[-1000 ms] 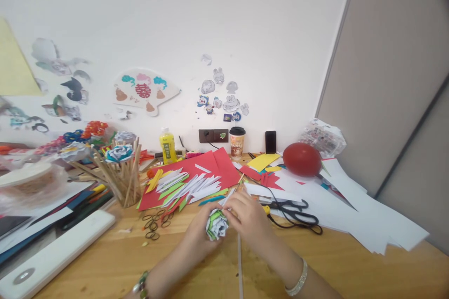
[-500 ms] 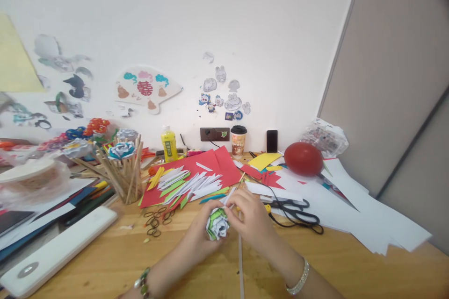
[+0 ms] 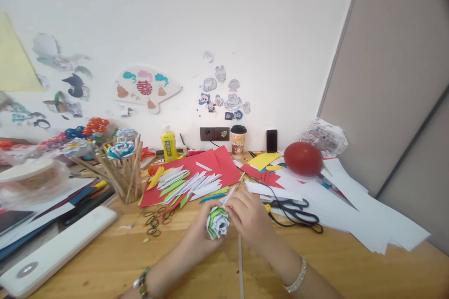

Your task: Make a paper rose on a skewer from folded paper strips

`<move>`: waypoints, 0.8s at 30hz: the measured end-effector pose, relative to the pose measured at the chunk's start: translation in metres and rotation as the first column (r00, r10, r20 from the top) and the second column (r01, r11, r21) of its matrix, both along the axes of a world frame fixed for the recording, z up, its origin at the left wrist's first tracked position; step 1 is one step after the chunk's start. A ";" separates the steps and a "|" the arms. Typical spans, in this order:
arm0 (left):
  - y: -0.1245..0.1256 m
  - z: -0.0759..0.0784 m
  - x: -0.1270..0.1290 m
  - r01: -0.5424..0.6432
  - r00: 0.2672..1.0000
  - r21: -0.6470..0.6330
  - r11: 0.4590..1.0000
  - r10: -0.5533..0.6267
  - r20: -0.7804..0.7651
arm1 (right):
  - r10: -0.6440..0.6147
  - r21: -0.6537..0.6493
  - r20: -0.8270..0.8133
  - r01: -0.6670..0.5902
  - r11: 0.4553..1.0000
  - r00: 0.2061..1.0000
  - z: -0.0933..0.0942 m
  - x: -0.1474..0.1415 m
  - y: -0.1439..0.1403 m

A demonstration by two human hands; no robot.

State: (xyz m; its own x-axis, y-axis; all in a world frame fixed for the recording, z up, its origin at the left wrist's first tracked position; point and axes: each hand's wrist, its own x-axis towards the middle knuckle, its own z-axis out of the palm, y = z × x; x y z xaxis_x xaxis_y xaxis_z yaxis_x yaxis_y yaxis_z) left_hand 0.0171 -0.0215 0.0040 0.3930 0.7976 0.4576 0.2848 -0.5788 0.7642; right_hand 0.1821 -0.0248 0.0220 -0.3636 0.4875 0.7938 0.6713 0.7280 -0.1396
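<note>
A white and green folded-paper flower (image 3: 218, 223) faces up toward me between both hands, low in the middle of the view. My left hand (image 3: 202, 230) is closed round its left side and underside. With bent fingers, my right hand (image 3: 250, 217) pinches the flower's upper right edge; its fingertips are partly hidden. A narrow white paper piece (image 3: 228, 195) shows just behind the fingers, and I cannot tell whether it is held. Beyond the hands, folded strips of white and green paper (image 3: 199, 186) lie on red paper sheets (image 3: 229, 168).
Black-handled scissors (image 3: 298, 212) and a cable lie right of my hands, near white sheets (image 3: 336, 210). Rubber bands (image 3: 153, 223) are scattered to the left. Farther left stand wooden sticks (image 3: 121, 177) and a long white device (image 3: 59, 250). Behind are a bottle (image 3: 169, 145), cup (image 3: 239, 142) and red balloon (image 3: 303, 159).
My right hand has turned slightly, its fingers drawing closer together against the flower's edge. The left hand and the flower have hardly moved.
</note>
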 end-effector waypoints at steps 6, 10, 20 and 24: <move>0.000 0.000 0.000 -0.023 0.999 -0.068 0.997 0.026 0.042 | 0.003 -0.123 -0.103 -0.016 0.992 0.995 -0.001 -0.003 -0.001; -0.001 0.009 0.000 -0.011 0.990 -0.183 0.983 0.036 0.135 | 0.008 -0.320 -0.294 -0.106 0.941 0.956 0.006 0.000 -0.004; 0.000 0.020 -0.001 -0.021 0.970 -0.319 0.948 0.096 0.224 | 0.079 -0.594 -0.554 -0.460 0.659 0.829 0.001 -0.004 -0.001; 0.004 0.017 -0.004 0.046 0.965 -0.363 0.931 0.053 0.258 | 0.071 -0.592 -0.629 -0.537 0.601 0.774 0.002 -0.004 -0.001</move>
State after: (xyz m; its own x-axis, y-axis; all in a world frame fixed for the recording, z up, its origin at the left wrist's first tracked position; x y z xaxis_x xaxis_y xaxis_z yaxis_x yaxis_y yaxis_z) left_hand 0.0133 -0.0175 0.0208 0.2972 0.9287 0.2219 0.0501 -0.2472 0.9677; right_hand 0.1778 -0.0261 0.0238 -0.2763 0.8991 0.3395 0.0817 0.3740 -0.9238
